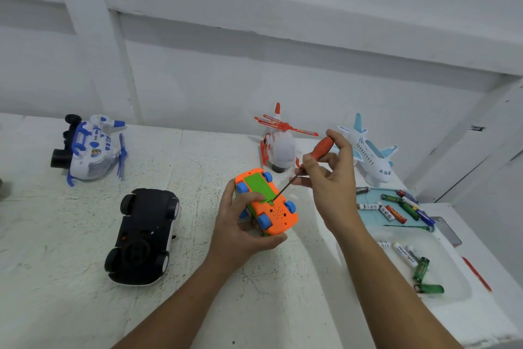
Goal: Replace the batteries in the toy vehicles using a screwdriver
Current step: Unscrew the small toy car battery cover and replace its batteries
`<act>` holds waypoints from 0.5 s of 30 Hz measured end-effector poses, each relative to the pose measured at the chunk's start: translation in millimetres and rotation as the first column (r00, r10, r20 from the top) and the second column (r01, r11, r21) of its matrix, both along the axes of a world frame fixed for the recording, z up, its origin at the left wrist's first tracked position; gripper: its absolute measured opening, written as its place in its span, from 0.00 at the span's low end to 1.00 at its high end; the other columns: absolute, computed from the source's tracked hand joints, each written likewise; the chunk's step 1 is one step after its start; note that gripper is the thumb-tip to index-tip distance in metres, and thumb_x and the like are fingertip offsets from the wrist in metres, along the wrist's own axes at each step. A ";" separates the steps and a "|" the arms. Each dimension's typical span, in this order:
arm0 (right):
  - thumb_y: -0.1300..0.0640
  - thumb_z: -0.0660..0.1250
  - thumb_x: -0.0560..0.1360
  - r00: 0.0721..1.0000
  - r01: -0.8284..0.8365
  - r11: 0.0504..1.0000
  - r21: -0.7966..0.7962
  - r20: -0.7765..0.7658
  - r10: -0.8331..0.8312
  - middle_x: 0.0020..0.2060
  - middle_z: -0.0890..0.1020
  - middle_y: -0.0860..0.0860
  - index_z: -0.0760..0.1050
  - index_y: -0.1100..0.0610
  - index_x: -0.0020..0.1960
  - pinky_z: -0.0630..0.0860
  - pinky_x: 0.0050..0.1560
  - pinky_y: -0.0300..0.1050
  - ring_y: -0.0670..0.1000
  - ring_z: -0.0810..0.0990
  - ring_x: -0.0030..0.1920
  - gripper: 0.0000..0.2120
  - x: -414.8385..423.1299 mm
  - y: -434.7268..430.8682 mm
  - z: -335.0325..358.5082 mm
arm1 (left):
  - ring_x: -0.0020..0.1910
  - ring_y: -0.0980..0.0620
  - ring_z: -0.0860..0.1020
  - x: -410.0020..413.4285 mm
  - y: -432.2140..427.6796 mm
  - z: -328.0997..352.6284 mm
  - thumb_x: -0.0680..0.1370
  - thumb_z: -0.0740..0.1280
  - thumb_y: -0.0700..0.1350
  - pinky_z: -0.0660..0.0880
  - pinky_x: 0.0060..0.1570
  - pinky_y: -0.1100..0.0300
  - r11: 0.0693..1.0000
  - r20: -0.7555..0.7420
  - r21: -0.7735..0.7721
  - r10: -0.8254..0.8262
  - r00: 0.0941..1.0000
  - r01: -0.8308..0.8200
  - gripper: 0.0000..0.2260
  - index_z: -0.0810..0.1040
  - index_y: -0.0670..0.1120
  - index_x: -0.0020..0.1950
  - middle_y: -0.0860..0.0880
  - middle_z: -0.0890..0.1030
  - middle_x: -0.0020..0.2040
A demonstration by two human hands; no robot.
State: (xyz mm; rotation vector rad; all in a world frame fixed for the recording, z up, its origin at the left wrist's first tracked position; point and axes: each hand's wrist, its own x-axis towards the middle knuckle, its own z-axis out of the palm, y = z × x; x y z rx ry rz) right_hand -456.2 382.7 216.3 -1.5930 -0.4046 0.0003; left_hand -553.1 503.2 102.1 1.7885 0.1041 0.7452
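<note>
- Holding the orange toy car [266, 201] is the left hand [240, 232], fingers curled round it; car is belly-up, blue wheels up, just above the desk [198, 306], centre of view.
- Right hand [331, 178] grips the screwdriver [322, 147] by its red handle, fingers pinched at the handle base.
- Shaft slants down-left; tip sits at the near edge of the green battery cover [259, 184]. Cover is on.
- Black toy car [144, 235] upside down on desk, left of the hands.
- Blue helicopter [90, 150] far left; red helicopter [280, 144] and airplane [370, 156] behind the hands.
- Teal tray [370, 218] at right holds mixed batteries [396, 208].
- Loose batteries [407, 255] lie nearer, beside the tray.
</note>
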 end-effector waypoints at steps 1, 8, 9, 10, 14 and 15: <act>0.64 0.63 0.80 1.000 0.001 1.000 -0.007 0.006 -0.001 0.47 0.76 0.55 0.63 0.47 0.69 0.83 0.40 0.46 0.52 0.85 0.40 0.23 0.2 0.4 -0.5 | 0.68 0.65 0.67 0.0 0.0 -0.2 0.58 0.83 0.52 0.81 0.49 0.58 1.000 0.003 0.010 0.004 1.000 -0.004 0.29 0.75 0.63 0.55 0.52 0.60 0.74; 0.62 0.64 0.80 1.000 0.003 0.999 -0.052 0.029 -0.002 0.50 0.77 0.53 0.62 0.46 0.71 0.84 0.42 0.47 0.51 0.85 0.41 0.24 2.6 0.9 -1.4 | 0.68 0.64 0.68 1.3 0.5 -1.2 0.58 0.83 0.51 0.81 0.49 0.59 0.999 -0.003 0.037 0.013 1.000 -0.013 0.30 0.75 0.63 0.55 0.51 0.60 0.74; 0.62 0.64 0.80 0.999 0.002 0.999 -0.052 0.032 -0.001 0.51 0.77 0.53 0.62 0.46 0.71 0.84 0.41 0.46 0.51 0.85 0.42 0.24 2.7 0.9 -1.5 | 0.67 0.65 0.68 1.4 0.6 -1.2 0.58 0.84 0.47 0.81 0.48 0.61 1.000 -0.006 0.026 0.010 1.000 -0.010 0.30 0.75 0.62 0.55 0.51 0.60 0.74; 0.62 0.64 0.80 0.999 0.001 0.999 -0.050 0.038 0.001 0.51 0.77 0.53 0.62 0.45 0.70 0.83 0.41 0.46 0.51 0.85 0.42 0.24 2.7 0.8 -1.8 | 0.66 0.67 0.68 1.7 0.5 -1.3 0.59 0.84 0.44 0.80 0.47 0.64 1.000 -0.007 0.016 0.008 1.000 -0.008 0.30 0.76 0.60 0.54 0.50 0.60 0.74; 0.62 0.63 0.80 0.997 -0.019 0.999 -0.047 0.072 0.023 0.51 0.77 0.54 0.62 0.43 0.70 0.83 0.42 0.47 0.51 0.85 0.42 0.24 2.0 -0.3 -2.7 | 0.67 0.65 0.69 2.4 0.1 -1.7 0.59 0.83 0.42 0.80 0.47 0.63 1.000 0.001 -0.008 -0.002 1.000 0.002 0.29 0.76 0.60 0.54 0.49 0.61 0.74; 0.62 0.63 0.80 0.996 -0.027 0.998 -0.050 0.083 0.031 0.52 0.77 0.55 0.62 0.42 0.70 0.84 0.43 0.48 0.52 0.85 0.43 0.24 1.7 -0.5 -2.8 | 0.67 0.63 0.69 2.2 0.3 -1.4 0.59 0.84 0.43 0.81 0.47 0.61 1.000 0.003 -0.013 -0.005 1.000 0.005 0.30 0.76 0.60 0.54 0.49 0.60 0.74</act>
